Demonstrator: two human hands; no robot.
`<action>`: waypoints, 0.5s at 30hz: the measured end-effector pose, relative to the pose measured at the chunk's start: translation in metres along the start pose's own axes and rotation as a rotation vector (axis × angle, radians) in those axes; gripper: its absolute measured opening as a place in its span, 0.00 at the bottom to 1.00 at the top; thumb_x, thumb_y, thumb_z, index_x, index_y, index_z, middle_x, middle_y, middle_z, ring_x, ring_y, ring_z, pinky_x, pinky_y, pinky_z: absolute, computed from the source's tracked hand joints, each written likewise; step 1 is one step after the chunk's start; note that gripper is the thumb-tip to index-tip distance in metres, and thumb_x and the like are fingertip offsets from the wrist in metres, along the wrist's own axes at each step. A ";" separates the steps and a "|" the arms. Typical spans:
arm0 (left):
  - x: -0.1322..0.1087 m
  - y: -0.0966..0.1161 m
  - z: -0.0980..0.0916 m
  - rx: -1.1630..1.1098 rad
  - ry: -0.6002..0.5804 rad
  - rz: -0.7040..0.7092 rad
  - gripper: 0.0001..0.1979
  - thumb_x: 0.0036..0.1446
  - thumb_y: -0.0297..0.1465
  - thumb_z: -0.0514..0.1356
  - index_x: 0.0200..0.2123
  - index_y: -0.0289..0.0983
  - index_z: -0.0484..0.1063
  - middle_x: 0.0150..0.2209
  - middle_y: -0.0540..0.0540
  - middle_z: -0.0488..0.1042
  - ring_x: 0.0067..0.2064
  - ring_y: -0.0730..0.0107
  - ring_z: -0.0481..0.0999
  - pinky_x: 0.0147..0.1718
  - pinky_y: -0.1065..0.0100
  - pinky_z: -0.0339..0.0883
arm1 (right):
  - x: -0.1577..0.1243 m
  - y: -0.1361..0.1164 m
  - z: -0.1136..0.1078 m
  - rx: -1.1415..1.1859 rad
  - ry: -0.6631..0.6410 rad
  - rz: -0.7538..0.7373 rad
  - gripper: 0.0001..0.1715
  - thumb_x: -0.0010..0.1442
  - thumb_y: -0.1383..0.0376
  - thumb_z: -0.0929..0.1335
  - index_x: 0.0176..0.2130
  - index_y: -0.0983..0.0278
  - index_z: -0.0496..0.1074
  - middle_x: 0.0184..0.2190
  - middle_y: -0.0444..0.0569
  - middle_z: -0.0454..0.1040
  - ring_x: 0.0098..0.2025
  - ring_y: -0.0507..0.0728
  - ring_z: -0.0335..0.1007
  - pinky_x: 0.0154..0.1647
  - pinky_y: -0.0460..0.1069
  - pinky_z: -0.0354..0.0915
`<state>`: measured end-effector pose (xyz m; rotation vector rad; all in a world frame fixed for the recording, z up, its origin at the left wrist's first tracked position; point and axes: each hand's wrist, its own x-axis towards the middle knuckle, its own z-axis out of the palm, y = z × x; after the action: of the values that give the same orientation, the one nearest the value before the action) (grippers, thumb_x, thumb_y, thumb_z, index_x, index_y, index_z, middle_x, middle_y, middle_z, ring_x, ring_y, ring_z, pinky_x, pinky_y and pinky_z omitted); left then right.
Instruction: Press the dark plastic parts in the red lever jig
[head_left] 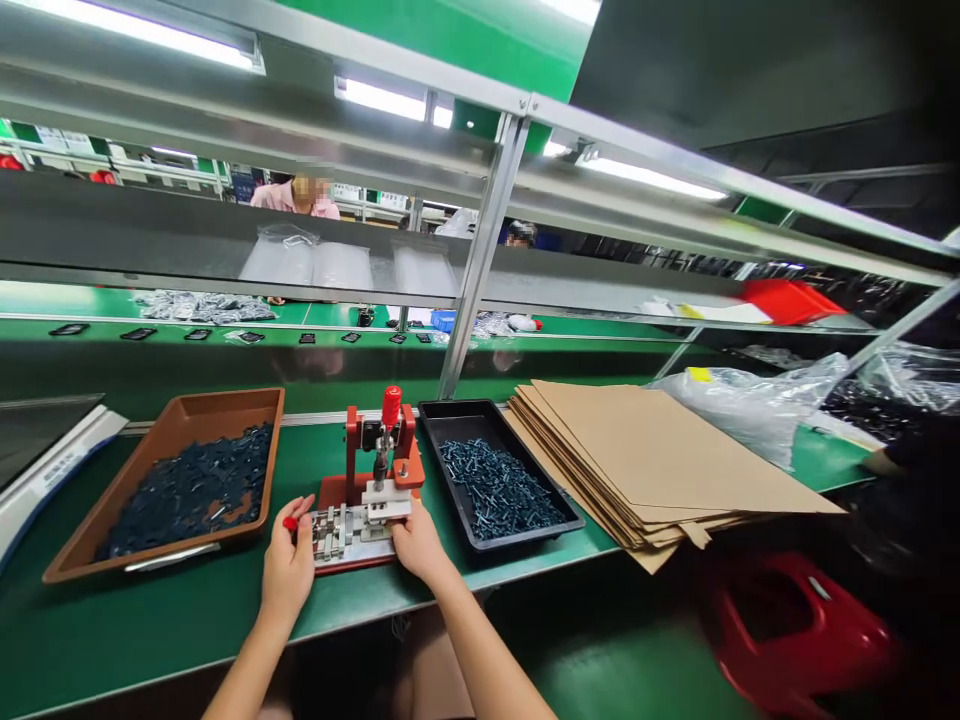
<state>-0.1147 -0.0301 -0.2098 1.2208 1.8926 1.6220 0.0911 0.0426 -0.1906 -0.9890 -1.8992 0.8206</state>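
Toggle press (382, 470) stands near the front edge of the green table (97, 640), its red frame and red-knobbed handle upright, with a steel fixture (337, 532) on its red base. The left hand (287, 565) sits at the fixture's left end, fingers curled, pinching a small red piece (290, 524). The right hand (417, 545) lies at the fixture's right side, fingers together on the steel; whether it grips or only rests there, I cannot tell.

Just left of the press sits a brown tray (225, 402) heaped with dark flat parts (187, 495). Just right of it is a black tray (450, 418) full of dark pin-like parts (495, 490). Beyond that, a stack of cardboard sheets (660, 450) overhangs the table's front edge, with a crumpled plastic bag (750, 410) behind it. A red stool (795, 630) stands on the floor at right. Past a metal shelf (150, 235) holding clear bags (345, 265), a co-worker (296, 197) in a pink top is across a second green table (337, 315).
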 end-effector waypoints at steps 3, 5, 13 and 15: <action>-0.006 0.005 -0.002 0.011 -0.022 -0.032 0.25 0.65 0.50 0.47 0.52 0.40 0.68 0.55 0.38 0.77 0.57 0.53 0.75 0.59 0.49 0.66 | 0.003 -0.006 -0.004 0.006 -0.033 0.002 0.28 0.55 0.79 0.61 0.49 0.61 0.77 0.47 0.50 0.80 0.53 0.60 0.74 0.58 0.55 0.68; -0.005 0.007 -0.002 -0.001 -0.006 -0.077 0.24 0.66 0.50 0.45 0.50 0.40 0.69 0.54 0.39 0.78 0.56 0.53 0.76 0.58 0.49 0.67 | 0.005 -0.012 -0.007 -0.007 -0.056 0.003 0.27 0.57 0.78 0.61 0.49 0.61 0.77 0.45 0.49 0.80 0.53 0.59 0.74 0.58 0.55 0.68; -0.037 0.010 -0.013 0.093 0.212 0.126 0.34 0.61 0.51 0.53 0.64 0.37 0.57 0.64 0.32 0.65 0.62 0.47 0.69 0.63 0.44 0.62 | -0.024 -0.017 -0.011 -0.102 0.129 -0.025 0.15 0.62 0.72 0.61 0.43 0.61 0.74 0.44 0.55 0.75 0.48 0.63 0.72 0.53 0.59 0.69; -0.070 0.006 -0.018 0.116 0.222 0.136 0.35 0.59 0.52 0.56 0.64 0.39 0.59 0.62 0.33 0.67 0.58 0.46 0.72 0.61 0.44 0.65 | -0.053 -0.019 -0.002 -0.105 0.205 -0.016 0.12 0.64 0.70 0.61 0.40 0.59 0.71 0.39 0.53 0.73 0.42 0.63 0.71 0.46 0.58 0.70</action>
<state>-0.0867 -0.0960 -0.2175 1.2862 2.1050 1.8063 0.1050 -0.0117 -0.1933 -1.0776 -1.7849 0.5915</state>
